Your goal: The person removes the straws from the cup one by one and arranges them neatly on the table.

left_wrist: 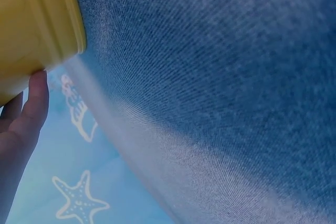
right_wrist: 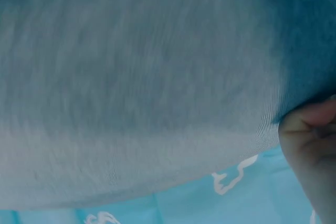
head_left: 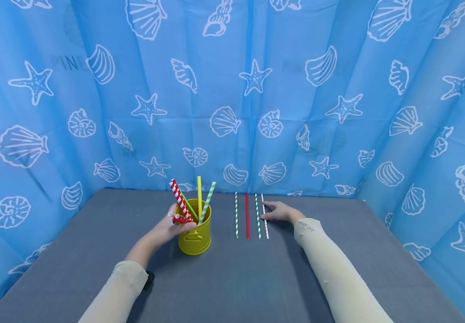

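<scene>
On the left, my left hand (head_left: pixel 173 228) holds a yellow bucket (head_left: pixel 195 246) by its side, thumb across the front and fingers behind. The bucket's wall (left_wrist: pixel 31 19) also shows in the left wrist view, with fingertips against it. Several paper straws stand in it: red-and-white ones (head_left: pixel 179 197), a yellow one (head_left: pixel 199 190) and a green-striped one (head_left: pixel 207 202). My right hand (head_left: pixel 282 212) reaches the rightmost straw (head_left: pixel 265 226), white with dark specks, its thumb and forefinger spread along it. The right wrist view shows that hand (right_wrist: pixel 315 145) only partly, no straw visible.
Left of the speckled straw lie a green-striped straw (head_left: pixel 258 220), a red straw (head_left: pixel 247 220) and a pale green-striped straw (head_left: pixel 236 220), roughly parallel. They lie on a grey cloth-covered table (head_left: pixel 232 282). A blue curtain with shells (head_left: pixel 232 89) closes off the back and sides.
</scene>
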Motion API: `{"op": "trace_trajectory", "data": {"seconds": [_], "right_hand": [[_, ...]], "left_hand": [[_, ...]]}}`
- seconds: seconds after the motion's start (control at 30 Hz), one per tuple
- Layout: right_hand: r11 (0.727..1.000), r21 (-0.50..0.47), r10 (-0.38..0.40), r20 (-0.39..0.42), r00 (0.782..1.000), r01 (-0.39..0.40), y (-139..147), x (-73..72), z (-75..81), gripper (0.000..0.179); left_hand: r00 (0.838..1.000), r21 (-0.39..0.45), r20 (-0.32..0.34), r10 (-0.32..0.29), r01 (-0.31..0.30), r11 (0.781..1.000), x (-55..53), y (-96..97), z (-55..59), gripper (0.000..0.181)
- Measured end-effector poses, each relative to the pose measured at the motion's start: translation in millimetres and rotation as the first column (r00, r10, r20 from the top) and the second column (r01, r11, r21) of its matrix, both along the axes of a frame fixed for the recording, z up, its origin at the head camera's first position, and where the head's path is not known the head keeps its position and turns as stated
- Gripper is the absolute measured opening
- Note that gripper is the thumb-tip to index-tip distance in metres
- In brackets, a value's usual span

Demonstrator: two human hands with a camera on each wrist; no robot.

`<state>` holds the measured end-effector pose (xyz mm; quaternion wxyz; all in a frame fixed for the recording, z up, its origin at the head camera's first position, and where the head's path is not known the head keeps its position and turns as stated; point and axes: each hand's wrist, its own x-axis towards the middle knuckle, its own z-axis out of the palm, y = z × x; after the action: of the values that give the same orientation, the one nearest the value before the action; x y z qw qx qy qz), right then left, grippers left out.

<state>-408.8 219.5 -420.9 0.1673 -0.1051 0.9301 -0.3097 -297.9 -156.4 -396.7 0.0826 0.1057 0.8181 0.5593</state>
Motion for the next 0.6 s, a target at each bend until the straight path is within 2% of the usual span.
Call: {"op": "trace_trajectory", "data": {"seconds": [0.13, 0.33, 0.6], "right_hand": [[0.999, -0.037, -0.03, 0.011, 0.999, 0.031, 1, 1.1, -1.9, 0.072], [0.998, -0.038, -0.054, 0.017, 0.998, 0.055, 0, 8.7, 2.9, 0.071], [0.998, -0.038, -0.044, 0.005, 0.999, 0.044, 2, 11.8, 5.2, 0.069]], "left_hand": [[1.0, 0.015, 0.008, 0.0, -0.001, 1.0, 0.5, 0.4, -0.3, 0.092], [1.0, 0.013, 0.013, 0.004, -0.004, 1.0, 0.2, 0.4, -1.6, 0.093], [1.0, 0.017, 0.012, 0.004, -0.005, 1.0, 2.1, 0.9, -0.4, 0.093]]}}
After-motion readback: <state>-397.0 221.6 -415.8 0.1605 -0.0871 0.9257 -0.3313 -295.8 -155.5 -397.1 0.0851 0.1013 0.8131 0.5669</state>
